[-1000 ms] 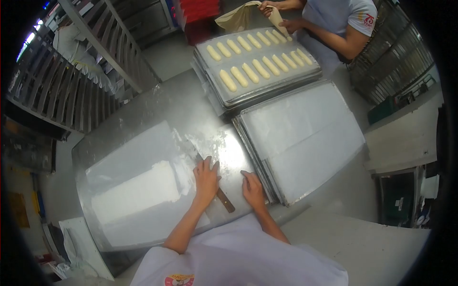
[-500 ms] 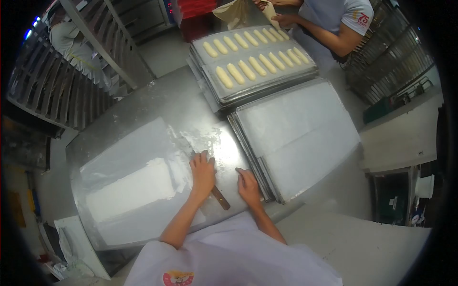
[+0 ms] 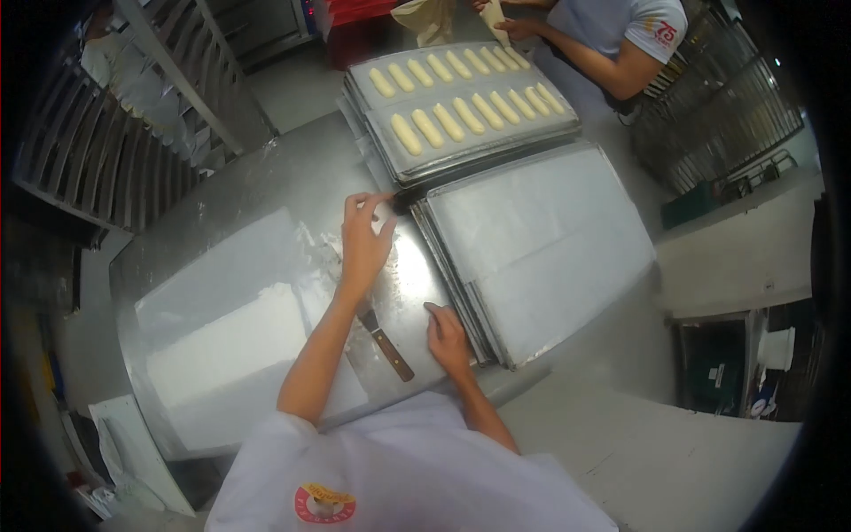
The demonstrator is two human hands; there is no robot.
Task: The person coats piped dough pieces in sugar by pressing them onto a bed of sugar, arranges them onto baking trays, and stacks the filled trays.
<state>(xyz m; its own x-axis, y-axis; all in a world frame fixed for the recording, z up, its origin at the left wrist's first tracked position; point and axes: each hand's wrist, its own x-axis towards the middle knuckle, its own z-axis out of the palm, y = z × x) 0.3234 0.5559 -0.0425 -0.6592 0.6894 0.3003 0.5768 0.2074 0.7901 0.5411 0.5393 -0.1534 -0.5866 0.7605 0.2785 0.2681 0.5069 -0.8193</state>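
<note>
My left hand (image 3: 362,238) reaches over the steel table, its fingers apart and curved, near the corner where the two tray stacks meet. Nothing shows in its grasp. Below its wrist lies a wooden-handled palette knife (image 3: 392,355), its blade partly hidden by my forearm. My right hand (image 3: 448,339) is by the left edge of the nearer tray stack, loosely bent with one finger stretched out, and holds nothing visible. To the left, a white layer (image 3: 230,341) is spread on a pale sheet (image 3: 222,266).
The nearer tray stack (image 3: 541,248) is topped with pale paper. Behind it, another tray (image 3: 474,93) carries two rows of piped batter strips. A co-worker (image 3: 612,44) holds a piping bag (image 3: 494,19) over it. A metal rack (image 3: 177,80) stands at the left.
My left hand has left the palette knife and moved forward toward the trays, leaving the knife on the table. My right hand stays by the tray stack. The view has shifted slightly.
</note>
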